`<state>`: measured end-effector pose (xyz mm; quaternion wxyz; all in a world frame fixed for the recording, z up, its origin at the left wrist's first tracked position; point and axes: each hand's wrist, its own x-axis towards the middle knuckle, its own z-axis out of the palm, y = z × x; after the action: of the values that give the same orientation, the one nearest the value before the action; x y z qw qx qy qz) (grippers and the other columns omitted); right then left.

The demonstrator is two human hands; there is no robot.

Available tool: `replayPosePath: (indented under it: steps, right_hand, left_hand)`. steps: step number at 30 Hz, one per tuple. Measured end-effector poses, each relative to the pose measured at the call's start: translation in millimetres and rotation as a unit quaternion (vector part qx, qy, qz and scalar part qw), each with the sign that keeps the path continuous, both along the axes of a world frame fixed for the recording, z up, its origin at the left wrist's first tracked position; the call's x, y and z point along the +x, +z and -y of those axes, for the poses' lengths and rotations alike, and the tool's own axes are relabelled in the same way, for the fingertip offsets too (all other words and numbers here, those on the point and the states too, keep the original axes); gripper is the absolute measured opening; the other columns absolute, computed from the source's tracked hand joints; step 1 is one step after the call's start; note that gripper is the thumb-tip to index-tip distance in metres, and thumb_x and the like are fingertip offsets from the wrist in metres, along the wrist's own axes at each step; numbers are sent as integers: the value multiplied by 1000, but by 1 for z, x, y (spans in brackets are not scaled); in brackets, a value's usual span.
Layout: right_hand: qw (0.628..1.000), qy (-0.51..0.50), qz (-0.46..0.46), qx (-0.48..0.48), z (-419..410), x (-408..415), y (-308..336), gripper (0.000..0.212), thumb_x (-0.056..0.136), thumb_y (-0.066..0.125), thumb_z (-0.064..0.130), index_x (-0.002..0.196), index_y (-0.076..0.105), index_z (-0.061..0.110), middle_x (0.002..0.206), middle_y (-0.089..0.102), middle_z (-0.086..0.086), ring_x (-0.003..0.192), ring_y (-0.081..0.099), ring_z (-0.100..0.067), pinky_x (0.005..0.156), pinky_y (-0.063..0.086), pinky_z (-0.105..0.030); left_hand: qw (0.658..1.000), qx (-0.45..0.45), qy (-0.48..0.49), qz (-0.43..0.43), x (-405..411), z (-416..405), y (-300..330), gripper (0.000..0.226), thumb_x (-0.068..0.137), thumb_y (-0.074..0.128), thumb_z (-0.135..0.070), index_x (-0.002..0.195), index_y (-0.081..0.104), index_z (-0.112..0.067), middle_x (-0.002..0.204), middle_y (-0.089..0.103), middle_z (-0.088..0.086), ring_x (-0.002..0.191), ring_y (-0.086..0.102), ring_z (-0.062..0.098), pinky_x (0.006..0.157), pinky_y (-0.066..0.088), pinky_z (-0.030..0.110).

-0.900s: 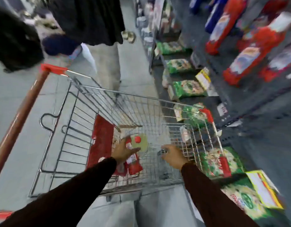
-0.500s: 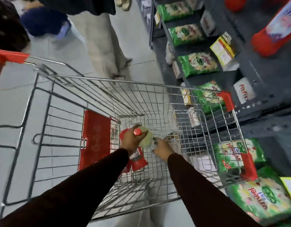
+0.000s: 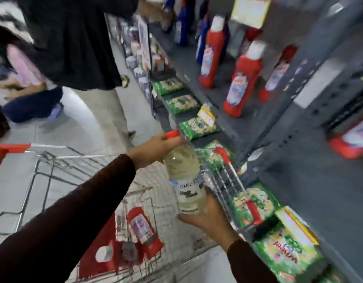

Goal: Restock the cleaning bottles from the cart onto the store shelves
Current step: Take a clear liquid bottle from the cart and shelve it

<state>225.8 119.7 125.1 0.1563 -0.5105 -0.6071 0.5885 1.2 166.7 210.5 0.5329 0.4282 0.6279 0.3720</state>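
A clear bottle (image 3: 185,172) of pale yellow liquid with a red cap hangs upright above the wire cart (image 3: 54,160). My left hand (image 3: 154,148) grips its neck just under the cap. My right hand (image 3: 209,219) cups its base from below. Two red bottles (image 3: 143,233) with white caps lie on the cart's floor, below the held one. On the grey shelf (image 3: 264,127) to the right stand several red bottles (image 3: 240,82) with white caps and pale labels.
A person in a dark top and light trousers (image 3: 90,103) stands close beyond the cart in the aisle. Green bags (image 3: 199,127) fill the lower shelves on the right. Blue bottles (image 3: 184,23) stand further back. The cart's red handle (image 3: 5,149) is at left.
Both hands have lifted the clear bottle up out of the cart, left on the neck, right now under the base. The view has swung up toward the shelves.
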Motion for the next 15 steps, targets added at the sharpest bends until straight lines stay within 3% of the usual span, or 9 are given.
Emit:
replayPosePath:
  steps: [2, 4, 8, 11, 15]
  right_hand:
    - [997, -59, -19, 40, 10, 28, 43, 75, 49, 96, 15, 112, 59, 28, 107, 76, 4, 96, 73, -8, 85, 61, -30]
    - [989, -113, -19, 96, 24, 57, 86, 73, 47, 96, 14, 110, 62, 28, 102, 78, 6, 91, 75, -9, 81, 62, -33]
    - [957, -204, 14, 205, 56, 119, 171, 79, 35, 85, 44, 109, 64, 27, 92, 78, 12, 83, 73, 0, 77, 61, -29]
    - [917, -286, 30, 278, 81, 162, 227, 68, 33, 83, 46, 96, 59, 38, 78, 73, 28, 71, 67, 14, 69, 57, -13]
    - [874, -364, 23, 322, 112, 213, 276, 79, 32, 91, 48, 104, 58, 41, 92, 77, 18, 85, 74, -2, 81, 62, -33]
  left_hand:
    - [998, 44, -44, -7, 37, -8, 57, 18, 89, 66, -36, 75, 68, -26, 60, 67, -12, 62, 63, 8, 53, 49, 16]
    - [990, 91, -104, 5, 79, -10, 110, 14, 89, 66, -30, 79, 68, -20, 63, 70, -12, 61, 64, 5, 56, 48, 10]
    - [961, 174, -209, 43, 174, -1, 209, 35, 85, 69, -34, 99, 74, -2, 97, 76, 10, 90, 72, 22, 89, 53, 32]
    - [927, 191, -300, 122, 237, 4, 267, 42, 81, 67, -32, 99, 72, 5, 95, 73, 20, 85, 70, 28, 81, 56, 31]
    - [874, 196, -409, 174, 320, 23, 335, 29, 81, 63, -27, 80, 73, 0, 81, 76, 14, 70, 72, 20, 72, 58, 28]
